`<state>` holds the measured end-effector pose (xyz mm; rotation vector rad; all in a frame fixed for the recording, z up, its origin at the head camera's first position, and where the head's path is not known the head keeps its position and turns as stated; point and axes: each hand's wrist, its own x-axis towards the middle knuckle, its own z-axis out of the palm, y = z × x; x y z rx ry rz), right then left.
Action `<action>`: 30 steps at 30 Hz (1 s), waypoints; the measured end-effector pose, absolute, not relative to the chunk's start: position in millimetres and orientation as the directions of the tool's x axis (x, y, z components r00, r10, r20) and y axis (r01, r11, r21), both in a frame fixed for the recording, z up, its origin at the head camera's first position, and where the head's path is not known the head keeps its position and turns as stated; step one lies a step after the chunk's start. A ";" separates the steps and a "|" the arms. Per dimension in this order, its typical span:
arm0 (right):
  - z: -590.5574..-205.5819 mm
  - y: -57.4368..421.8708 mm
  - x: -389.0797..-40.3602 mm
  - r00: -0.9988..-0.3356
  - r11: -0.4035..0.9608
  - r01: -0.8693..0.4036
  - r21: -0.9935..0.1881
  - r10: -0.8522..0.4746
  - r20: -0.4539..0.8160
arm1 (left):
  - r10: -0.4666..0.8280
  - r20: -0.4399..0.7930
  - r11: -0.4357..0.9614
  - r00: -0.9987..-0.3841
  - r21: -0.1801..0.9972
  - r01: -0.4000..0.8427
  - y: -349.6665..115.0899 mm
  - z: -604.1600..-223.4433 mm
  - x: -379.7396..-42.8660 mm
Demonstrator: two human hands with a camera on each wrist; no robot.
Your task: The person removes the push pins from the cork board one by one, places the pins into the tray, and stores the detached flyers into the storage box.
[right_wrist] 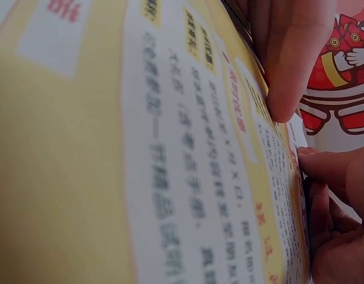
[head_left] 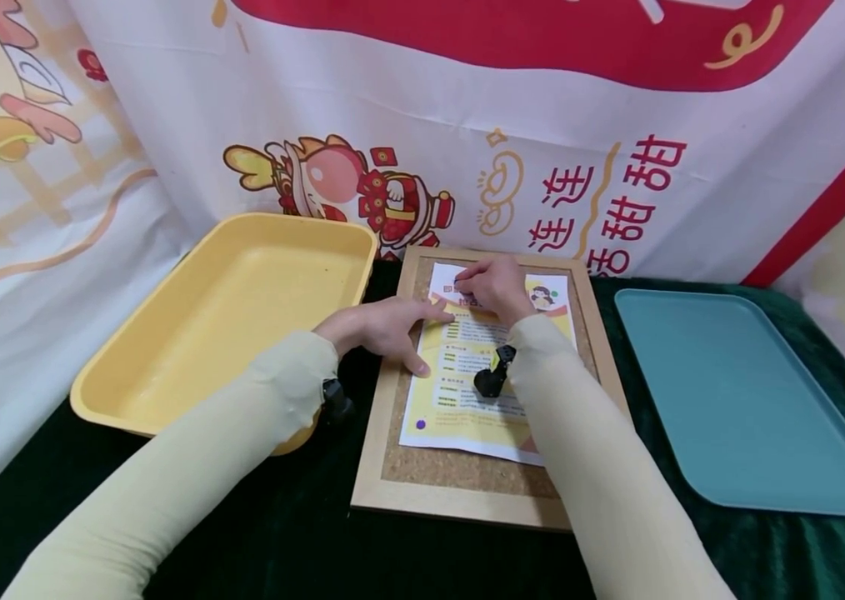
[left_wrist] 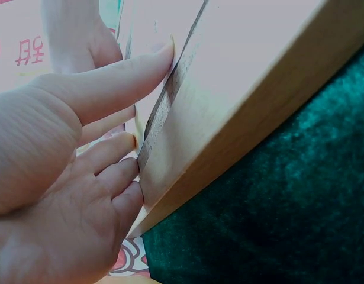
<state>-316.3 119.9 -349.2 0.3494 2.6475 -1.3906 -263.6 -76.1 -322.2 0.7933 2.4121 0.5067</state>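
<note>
A yellow and white printed sheet (head_left: pixel 460 421) lies on a wood-framed cork board (head_left: pixel 430 467). Near its lower left corner sits a purple round-headed pushpin (head_left: pixel 421 424). My right hand (head_left: pixel 497 287) is at the sheet's upper left, its thumb (right_wrist: pixel 347 171) and curled fingers pinching a small dark pushpin that is mostly hidden. With fingers spread, my left hand (head_left: pixel 392 325) rests across the left side of the board, thumb and forefinger over the sheet's left edge. Close up in the left wrist view, the left fingertips (left_wrist: pixel 129 195) touch the wooden frame (left_wrist: pixel 205 136).
A deep yellow tub (head_left: pixel 242 283) stands left of the board, and a flat blue-green tray (head_left: pixel 760 408) lies to its right. Dark green cloth (head_left: pixel 280 525) covers the table. Behind hangs a printed white and red fabric (head_left: pixel 422 108).
</note>
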 end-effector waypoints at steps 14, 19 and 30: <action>-347.1 111.4 -313.9 -0.968 0.592 0.249 -0.767 0.130 -0.214 | 0.627 -0.379 0.760 -0.681 0.489 0.427 -80.3 -319.4 -261.8; -349.9 111.0 -314.4 -0.969 0.599 0.246 -0.762 0.121 -0.217 | 0.627 -0.380 0.762 -0.680 0.482 0.433 -80.7 -321.0 -262.2; -346.8 115.2 -320.7 -0.951 0.558 0.304 -0.772 0.134 -0.278 | 0.641 -0.385 0.752 -0.664 0.487 0.444 -79.4 -318.6 -267.0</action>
